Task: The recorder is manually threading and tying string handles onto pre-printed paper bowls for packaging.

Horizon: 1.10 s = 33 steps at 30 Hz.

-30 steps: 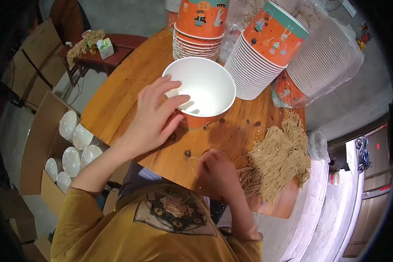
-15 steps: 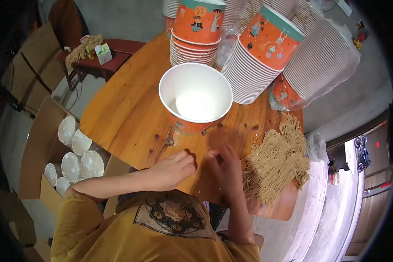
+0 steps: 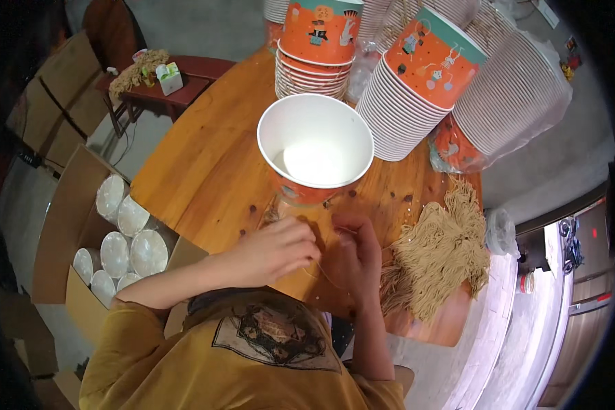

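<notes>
A thin tan string (image 3: 326, 277) dangles in a loose curve between my hands, above the near edge of the wooden table. My left hand (image 3: 277, 253) is closed with its fingers curled, and the string runs from its fingertips. The thumb and bent fingers of my right hand (image 3: 360, 254) pinch together on the string, though the exact grip is partly hidden. Just beyond both hands stands a large paper bucket (image 3: 316, 140), white inside with an orange printed outside. Neither hand touches it. Right of my right hand lies a pile of tan strings (image 3: 436, 256).
Behind the bucket stand stacked orange-and-green paper buckets (image 3: 403, 92) and a plastic-wrapped stack (image 3: 516, 92). On the floor at left, an open cardboard box (image 3: 82, 225) holds several wrapped round items. A red bench (image 3: 184, 85) stands at the far left.
My left hand has lifted slightly away from me and to the right, and my right hand's fingers have drawn together. The string now shows more plainly between them. The whole view has shifted a little.
</notes>
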Motion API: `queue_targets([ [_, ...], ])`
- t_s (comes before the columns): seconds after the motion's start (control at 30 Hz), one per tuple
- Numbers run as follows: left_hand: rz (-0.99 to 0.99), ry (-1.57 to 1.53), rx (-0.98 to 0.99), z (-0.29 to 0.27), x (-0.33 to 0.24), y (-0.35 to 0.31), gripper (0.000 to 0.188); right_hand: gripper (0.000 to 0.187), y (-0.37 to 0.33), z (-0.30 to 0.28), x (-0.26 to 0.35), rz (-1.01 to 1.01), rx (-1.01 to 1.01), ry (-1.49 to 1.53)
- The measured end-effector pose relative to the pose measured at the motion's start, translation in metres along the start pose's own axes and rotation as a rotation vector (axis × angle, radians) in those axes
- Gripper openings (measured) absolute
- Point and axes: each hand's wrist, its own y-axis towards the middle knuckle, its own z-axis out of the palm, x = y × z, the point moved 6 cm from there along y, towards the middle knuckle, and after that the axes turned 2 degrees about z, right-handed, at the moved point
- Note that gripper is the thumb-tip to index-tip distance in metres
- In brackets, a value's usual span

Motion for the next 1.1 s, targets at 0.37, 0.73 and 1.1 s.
queue_targets([
  [0.37,-0.214,-0.106,-0.225,0.006,0.015,-0.013,0.009,0.021,-0.011,0.006,-0.005,0.086,0.019,0.100],
  [0.73,-0.560,-1.351,-0.507,0.009,0.021,-0.010,0.015,0.024,-0.006,0.054,0.020,0.103,-0.023,0.385],
  [1.1,-0.515,-0.617,-0.433,0.007,0.026,-0.021,0.018,0.015,-0.002,0.056,0.020,0.138,-0.017,0.442],
])
